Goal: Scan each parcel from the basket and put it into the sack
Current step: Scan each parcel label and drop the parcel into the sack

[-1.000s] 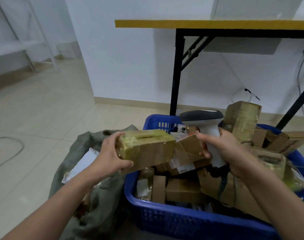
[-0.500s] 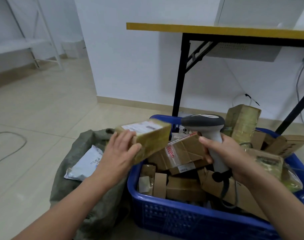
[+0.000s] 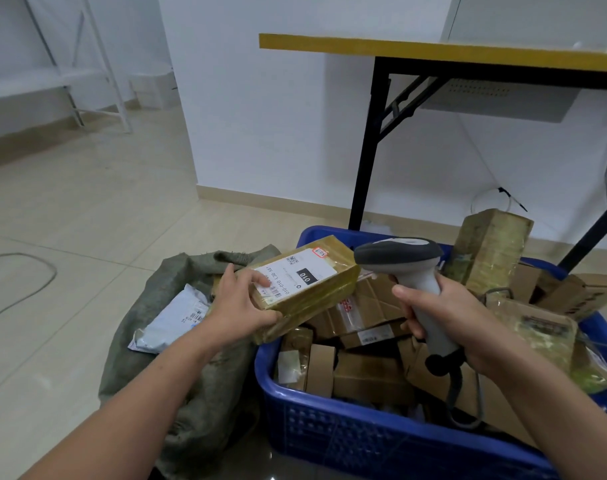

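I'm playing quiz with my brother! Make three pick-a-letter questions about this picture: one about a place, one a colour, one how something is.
1. Where is the sack? A left of the basket; B inside the basket; C behind the basket.
2. What colour is the basket? A red; B blue; C yellow.
3. The label on the parcel in the left hand faces: A up; B down; C sideways.
Answers: 1 A, it lies at the basket's left; 2 B, its walls are blue; 3 A, the print shows on top.
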